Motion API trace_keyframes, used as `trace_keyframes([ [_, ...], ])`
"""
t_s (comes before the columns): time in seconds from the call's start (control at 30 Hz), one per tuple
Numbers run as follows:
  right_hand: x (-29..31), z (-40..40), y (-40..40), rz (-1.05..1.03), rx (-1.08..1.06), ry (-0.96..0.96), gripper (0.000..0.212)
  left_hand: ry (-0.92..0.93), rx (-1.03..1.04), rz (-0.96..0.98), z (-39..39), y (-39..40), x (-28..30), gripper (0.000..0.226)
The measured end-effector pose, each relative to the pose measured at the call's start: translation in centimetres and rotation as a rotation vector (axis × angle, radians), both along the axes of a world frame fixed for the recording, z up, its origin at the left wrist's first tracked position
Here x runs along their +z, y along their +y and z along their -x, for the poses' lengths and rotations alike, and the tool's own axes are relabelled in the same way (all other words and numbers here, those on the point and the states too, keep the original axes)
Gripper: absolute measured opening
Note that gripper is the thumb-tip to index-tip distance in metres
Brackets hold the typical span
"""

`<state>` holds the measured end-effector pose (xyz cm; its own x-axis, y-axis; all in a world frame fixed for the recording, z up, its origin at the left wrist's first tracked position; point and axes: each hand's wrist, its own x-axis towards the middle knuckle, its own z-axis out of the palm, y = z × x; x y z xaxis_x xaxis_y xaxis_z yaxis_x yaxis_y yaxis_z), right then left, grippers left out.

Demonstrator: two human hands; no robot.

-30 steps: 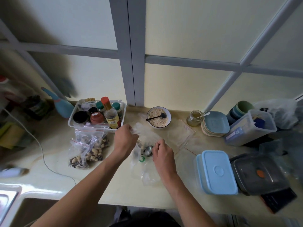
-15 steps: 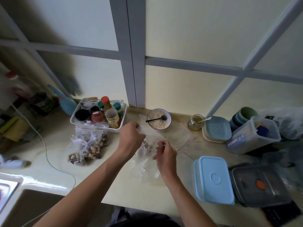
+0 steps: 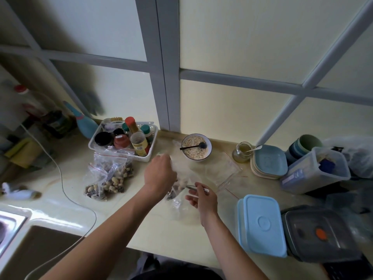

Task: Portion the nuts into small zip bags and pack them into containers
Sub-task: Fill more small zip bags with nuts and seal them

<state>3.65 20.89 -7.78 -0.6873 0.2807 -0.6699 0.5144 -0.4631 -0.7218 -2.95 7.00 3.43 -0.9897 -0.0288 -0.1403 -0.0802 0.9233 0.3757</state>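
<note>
Cream-coloured bench (image 3: 125, 223) carries all items. A light-blue lidded container (image 3: 262, 225) sits at the near right, touching a dark lidded container (image 3: 319, 235). A white basket (image 3: 150, 156) of jars stands at the back left; filled nut bags (image 3: 110, 178) lie in front of it. The left hand (image 3: 160, 174) grips the top of a clear zip bag (image 3: 179, 190) at centre. The right hand (image 3: 202, 199), fingers loosely curled, holds a metal spoon (image 3: 194, 187) at the bag.
</note>
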Motion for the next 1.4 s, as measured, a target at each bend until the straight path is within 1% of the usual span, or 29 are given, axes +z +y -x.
trace_keyframes([
  [0.07, 0.1, 0.3, 0.1, -0.018, 0.019, -0.007, 0.016, 0.015, 0.023, 0.122, -0.3, -1.0, -0.1, 0.018],
  [0.17, 0.1, 0.7, 0.4, -0.063, 0.06, -0.009, 0.017, 0.002, 0.065, 0.242, -0.4, -2.8, -0.7, 0.021],
  [0.3, 0.5, 1.0, 0.2, -0.121, 0.093, -0.018, 0.02, -0.013, 0.136, 0.279, -0.3, -4.8, -1.5, 0.025],
  [0.4, 0.9, 1.3, -0.1, -0.162, 0.12, -0.016, 0.023, -0.014, 0.173, 0.246, -0.1, -6.3, -2.4, 0.031],
  [0.5, 1.5, 1.5, -0.2, -0.241, 0.13, 0.006, 0.024, -0.029, 0.206, 0.147, 0.0, -7.5, -3.3, 0.036],
  [0.7, 5.0, 2.4, 0.1, -0.502, 0.18, 0.088, 0.026, -0.086, 0.203, 0.004, 0.2, -9.0, -4.8, 0.044],
  [0.73, 5.7, 2.6, 0.1, -0.539, 0.191, 0.102, 0.027, -0.097, 0.198, -0.014, 0.2, -9.2, -5.1, 0.044],
  [0.83, 7.5, 3.0, 0.3, -0.638, 0.203, 0.137, 0.029, -0.169, 0.196, -0.035, 0.2, -9.4, -5.3, 0.031],
  [0.93, 8.7, 3.4, 0.3, -0.741, 0.199, 0.157, 0.031, -0.188, 0.188, -0.085, 0.5, -9.4, -5.5, 0.019],
  [1.03, 9.8, 3.5, 0.2, -0.786, 0.166, 0.171, 0.033, -0.203, 0.185, -0.152, 0.9, -9.7, -5.5, 0.014],
  [1.13, 10.8, 3.3, 0.2, -0.811, 0.118, 0.176, 0.036, -0.193, 0.156, -0.177, 1.2, -10.0, -5.6, 0.012],
  [1.3, 12.2, 2.9, -0.4, -0.814, 0.068, 0.186, 0.037, -0.149, 0.103, -0.159, 1.5, -10.0, -5.7, 0.025],
  [1.4, 12.7, 2.5, -2.0, -0.832, 0.115, 0.216, 0.037, -0.123, 0.087, -0.175, 1.5, -9.8, -5.7, 0.024],
])
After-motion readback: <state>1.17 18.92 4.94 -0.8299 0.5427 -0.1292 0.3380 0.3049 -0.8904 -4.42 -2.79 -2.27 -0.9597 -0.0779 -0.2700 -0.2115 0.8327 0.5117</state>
